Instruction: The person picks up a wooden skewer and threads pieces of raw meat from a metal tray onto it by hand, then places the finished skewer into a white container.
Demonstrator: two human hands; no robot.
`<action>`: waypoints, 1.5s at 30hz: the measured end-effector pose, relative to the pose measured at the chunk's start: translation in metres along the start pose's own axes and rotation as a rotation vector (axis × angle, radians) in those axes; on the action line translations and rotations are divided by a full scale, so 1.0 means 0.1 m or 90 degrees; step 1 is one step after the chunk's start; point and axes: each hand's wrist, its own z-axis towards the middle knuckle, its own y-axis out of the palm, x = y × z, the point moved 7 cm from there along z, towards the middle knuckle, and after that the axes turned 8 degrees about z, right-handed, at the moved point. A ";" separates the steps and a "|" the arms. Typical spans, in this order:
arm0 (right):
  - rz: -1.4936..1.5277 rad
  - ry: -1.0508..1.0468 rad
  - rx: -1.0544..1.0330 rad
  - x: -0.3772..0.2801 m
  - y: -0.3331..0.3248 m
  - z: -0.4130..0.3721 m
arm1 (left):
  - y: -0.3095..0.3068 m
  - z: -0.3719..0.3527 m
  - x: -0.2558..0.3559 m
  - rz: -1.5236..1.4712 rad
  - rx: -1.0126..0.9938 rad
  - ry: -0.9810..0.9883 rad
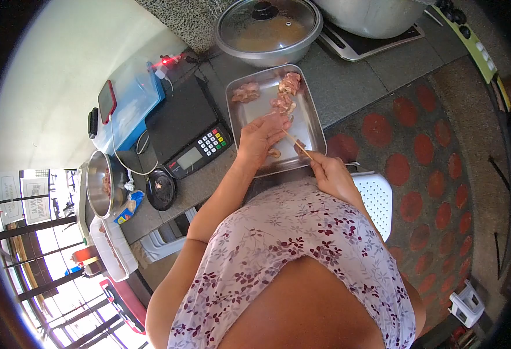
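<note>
A thin wooden skewer point(296, 143) slants over a rectangular metal tray point(320, 129). The fingers of my right hand point(332, 175) are closed around its near end. Around its far end my left hand point(261, 138) is closed, and the fingers hide that tip and any meat on it. Pieces of raw meat point(282, 103) lie just beyond my left fingers. Another clump of raw meat point(245, 92) is at the tray's far left, and more meat point(289, 82) sits in its far right corner. A small scrap point(274, 153) rests near my left wrist.
Left of the tray stands a black weighing scale point(182, 116) with a keypad. A lidded pot point(269, 35) is behind the tray, beside a large metal pot point(371, 17) on a cooktop. Further left are a metal bowl point(101, 186), a black dish point(161, 189) and a cabled phone point(107, 98).
</note>
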 end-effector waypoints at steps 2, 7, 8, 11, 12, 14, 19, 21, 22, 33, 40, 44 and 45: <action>-0.009 0.009 -0.003 0.01 0.01 0.00 | 0.00 0.00 0.00 0.031 0.000 0.025; 0.041 -0.033 0.033 0.05 0.04 0.01 | -0.01 0.01 -0.02 0.047 0.016 0.056; 0.040 -0.034 0.032 0.05 0.05 0.02 | -0.01 0.01 -0.03 0.047 0.016 0.057; 0.060 -0.040 0.041 0.03 0.05 0.03 | -0.02 0.03 -0.03 0.047 0.019 0.066; 0.053 -0.033 0.027 0.02 0.05 0.03 | -0.01 0.03 -0.04 0.052 0.013 0.060; 0.044 -0.026 0.011 0.01 0.06 0.03 | -0.02 0.03 -0.05 0.055 0.008 0.055; 0.081 -0.044 0.038 0.00 0.07 0.02 | -0.01 0.03 -0.08 0.029 -0.017 0.017; 0.084 -0.036 0.035 0.02 0.08 0.02 | 0.02 0.00 -0.05 0.023 -0.013 -0.004; 0.088 -0.028 0.033 0.04 0.09 0.02 | 0.02 -0.01 -0.06 0.018 -0.009 -0.025; 0.167 -0.086 0.045 0.21 0.21 0.08 | 0.16 -0.09 0.04 -0.012 -0.074 -0.036; 0.189 -0.084 0.049 0.13 0.19 0.06 | 0.13 -0.07 -0.01 0.001 -0.051 0.028; 0.199 -0.083 0.051 0.10 0.19 0.04 | 0.16 -0.11 0.00 0.014 -0.035 0.049; 0.190 -0.044 0.030 0.09 0.19 0.03 | 0.17 -0.11 0.00 0.015 -0.037 0.059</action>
